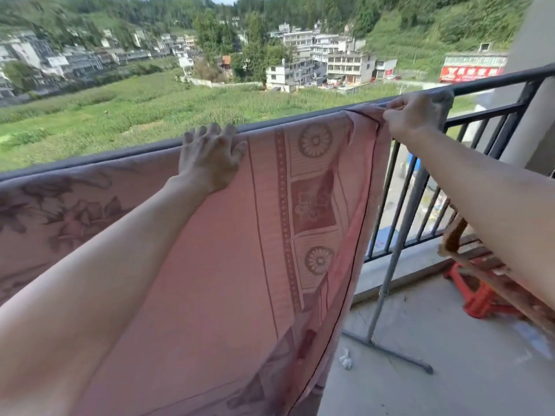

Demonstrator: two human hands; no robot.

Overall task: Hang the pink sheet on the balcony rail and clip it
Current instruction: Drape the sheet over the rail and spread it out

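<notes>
Bare hands and forearms, shown at the balcony rail (495, 81)
The left hand (210, 160) and right hand (411, 115) are uncovered; the left forearm (105, 280) and right forearm (480, 187) are seen bare from the rail back to the frame edge.

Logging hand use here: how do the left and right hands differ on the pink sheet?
The left hand lies flat, fingers spread, on the pink sheet; the right hand pinches its edge with curled fingers. The left hand is mid-sheet, the right hand at its end. Both are at the balcony rail.

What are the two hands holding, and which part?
The right hand pinches the pink sheet at its top edge on the rail. The left hand only presses it.
</notes>
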